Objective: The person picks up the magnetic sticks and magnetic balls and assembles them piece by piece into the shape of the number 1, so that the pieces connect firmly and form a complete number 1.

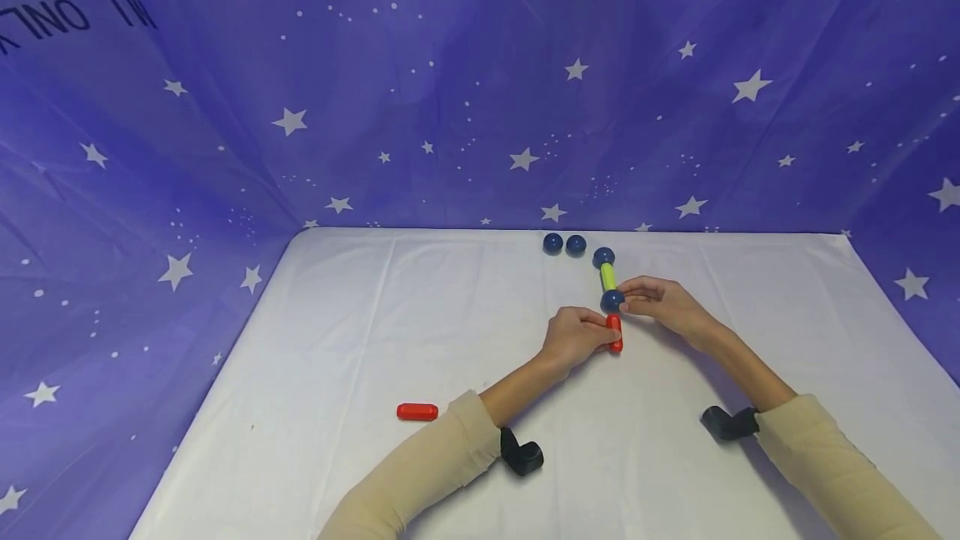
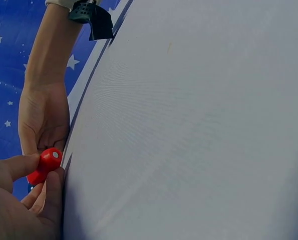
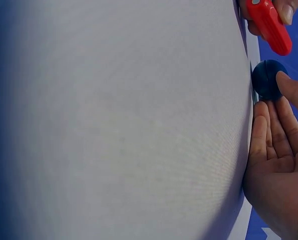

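Note:
Between thumb and fingers, my left hand (image 1: pixel 577 338) pinches a red magnetic rod (image 2: pixel 51 159), which points toward a dark blue ball (image 1: pixel 612 301). That ball is pinched by my right hand (image 1: pixel 670 307), with the thumb on one side and fingertips beneath, as the right wrist view shows. A small gap separates the rod's end from the ball there. From the same ball a yellow-green rod (image 1: pixel 608 277) runs away to another blue ball (image 1: pixel 603 257), forming a short chain on the white cloth. In the left wrist view the held ball is mostly hidden behind the red rod.
Two loose blue balls (image 1: pixel 552 244) sit side by side near the table's back edge. Another red rod (image 1: pixel 417 412) lies beside the left sleeve (image 1: pixel 468 432). Black wrist mounts (image 1: pixel 521 453) stick out from both cuffs. A purple star-patterned curtain (image 1: pixel 480 90) borders the white table (image 1: pixel 337 340).

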{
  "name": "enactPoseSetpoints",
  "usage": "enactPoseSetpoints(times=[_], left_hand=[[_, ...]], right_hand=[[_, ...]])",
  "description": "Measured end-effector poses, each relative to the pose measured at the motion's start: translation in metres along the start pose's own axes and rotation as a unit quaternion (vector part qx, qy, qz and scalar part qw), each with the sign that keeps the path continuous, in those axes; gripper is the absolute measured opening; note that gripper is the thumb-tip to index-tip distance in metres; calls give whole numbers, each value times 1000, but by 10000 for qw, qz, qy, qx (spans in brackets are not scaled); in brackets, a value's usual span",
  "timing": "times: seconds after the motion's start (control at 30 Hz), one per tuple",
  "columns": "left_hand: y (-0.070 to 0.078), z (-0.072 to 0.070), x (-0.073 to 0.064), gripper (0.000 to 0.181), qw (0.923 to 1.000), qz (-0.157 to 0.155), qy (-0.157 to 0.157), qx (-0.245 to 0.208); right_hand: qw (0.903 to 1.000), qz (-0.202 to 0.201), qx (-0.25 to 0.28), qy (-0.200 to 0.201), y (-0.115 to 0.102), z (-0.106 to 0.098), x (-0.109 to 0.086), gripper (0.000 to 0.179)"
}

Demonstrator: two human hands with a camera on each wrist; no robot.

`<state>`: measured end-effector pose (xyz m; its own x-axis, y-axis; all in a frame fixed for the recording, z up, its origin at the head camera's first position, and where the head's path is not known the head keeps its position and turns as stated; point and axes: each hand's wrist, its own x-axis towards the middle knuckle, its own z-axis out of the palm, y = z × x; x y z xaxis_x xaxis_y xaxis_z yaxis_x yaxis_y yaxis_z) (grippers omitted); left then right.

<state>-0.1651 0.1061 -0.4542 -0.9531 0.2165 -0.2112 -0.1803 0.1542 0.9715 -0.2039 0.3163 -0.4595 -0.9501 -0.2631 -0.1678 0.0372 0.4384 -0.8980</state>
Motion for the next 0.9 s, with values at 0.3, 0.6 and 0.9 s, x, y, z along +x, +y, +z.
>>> enactPoseSetpoints(times=[0.3, 0.6, 0.9], left_hand=[[0, 4, 4, 10, 10000, 5, 5, 36], [0, 5, 6, 11, 9998, 11, 57, 174], [1, 6, 8, 10, 9998, 105, 11, 190]], right_hand=[[10000, 32, 58, -24, -3, 0, -2, 49], [10000, 0, -30, -7, 0, 0, 1, 48], [9999, -6, 136, -46, -1, -1, 0, 49]])
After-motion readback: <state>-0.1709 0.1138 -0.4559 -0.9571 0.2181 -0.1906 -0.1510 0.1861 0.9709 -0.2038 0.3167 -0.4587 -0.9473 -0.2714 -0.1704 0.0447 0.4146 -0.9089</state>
